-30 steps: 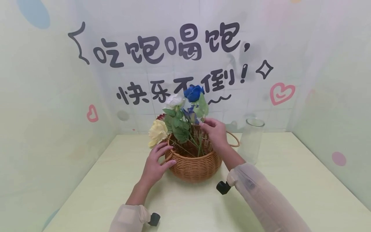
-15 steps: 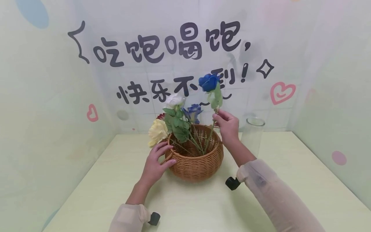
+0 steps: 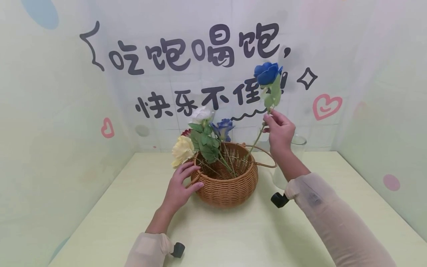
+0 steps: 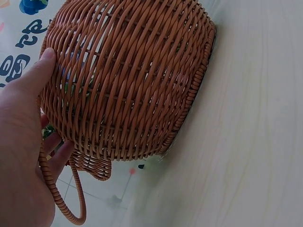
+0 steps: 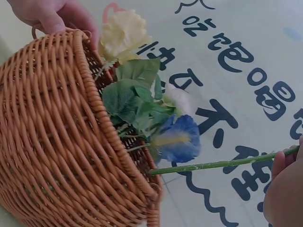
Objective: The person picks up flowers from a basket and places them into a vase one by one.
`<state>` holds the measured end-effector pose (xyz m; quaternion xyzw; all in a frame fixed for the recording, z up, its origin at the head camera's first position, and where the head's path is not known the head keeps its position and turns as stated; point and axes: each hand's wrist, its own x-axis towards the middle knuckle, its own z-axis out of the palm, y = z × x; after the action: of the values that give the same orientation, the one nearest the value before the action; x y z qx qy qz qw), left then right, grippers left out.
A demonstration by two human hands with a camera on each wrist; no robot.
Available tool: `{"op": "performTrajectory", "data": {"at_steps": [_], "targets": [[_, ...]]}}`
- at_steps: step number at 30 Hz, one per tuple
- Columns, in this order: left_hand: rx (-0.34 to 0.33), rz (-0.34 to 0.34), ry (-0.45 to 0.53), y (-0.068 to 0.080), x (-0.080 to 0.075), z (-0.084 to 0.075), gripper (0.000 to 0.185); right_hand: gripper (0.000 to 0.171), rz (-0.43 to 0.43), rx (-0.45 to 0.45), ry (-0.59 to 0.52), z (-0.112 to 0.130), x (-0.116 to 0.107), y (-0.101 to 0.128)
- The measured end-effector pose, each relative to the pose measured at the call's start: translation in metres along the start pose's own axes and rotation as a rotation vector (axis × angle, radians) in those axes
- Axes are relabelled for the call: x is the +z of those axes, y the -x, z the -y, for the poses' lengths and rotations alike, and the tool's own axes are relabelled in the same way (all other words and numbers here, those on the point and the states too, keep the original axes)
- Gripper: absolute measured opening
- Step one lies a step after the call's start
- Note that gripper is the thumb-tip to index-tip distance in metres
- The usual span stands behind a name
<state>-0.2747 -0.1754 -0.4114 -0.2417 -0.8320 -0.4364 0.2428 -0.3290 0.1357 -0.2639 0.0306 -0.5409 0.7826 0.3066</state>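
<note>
My right hand point(image 3: 281, 129) pinches the green stem of a blue rose point(image 3: 268, 74) just below its leaves. The bloom is up in front of the wall, and the stem's lower end reaches down to the mouth of a wicker basket point(image 3: 227, 193). At the basket's left side, my left hand point(image 3: 180, 187) grips the rim beside the handle, thumb on the outer wall in the left wrist view. A yellow flower point(image 3: 183, 149), a white flower point(image 3: 201, 115), a blue-violet flower point(image 5: 177, 139) and a mostly hidden dark red flower point(image 3: 186, 132) stand in the basket.
Behind my right forearm stands a clear glass vase point(image 3: 298, 142), partly covered by it. One basket handle point(image 3: 267, 165) sticks out to the right. A pale table point(image 3: 227, 237) meets printed walls at the back and sides.
My right hand has drawn the blue rose up and to the right, away from the other flowers. The left hand keeps its hold on the basket.
</note>
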Motion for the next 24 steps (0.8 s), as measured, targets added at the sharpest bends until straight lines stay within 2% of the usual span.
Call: {"op": "performTrajectory", "data": {"at_steps": [24], "targets": [[0.004,-0.007,-0.003,0.001,0.0,-0.001,0.048,0.023,-0.179,-0.087,-0.021,0.052,-0.041,-0.04]]}}
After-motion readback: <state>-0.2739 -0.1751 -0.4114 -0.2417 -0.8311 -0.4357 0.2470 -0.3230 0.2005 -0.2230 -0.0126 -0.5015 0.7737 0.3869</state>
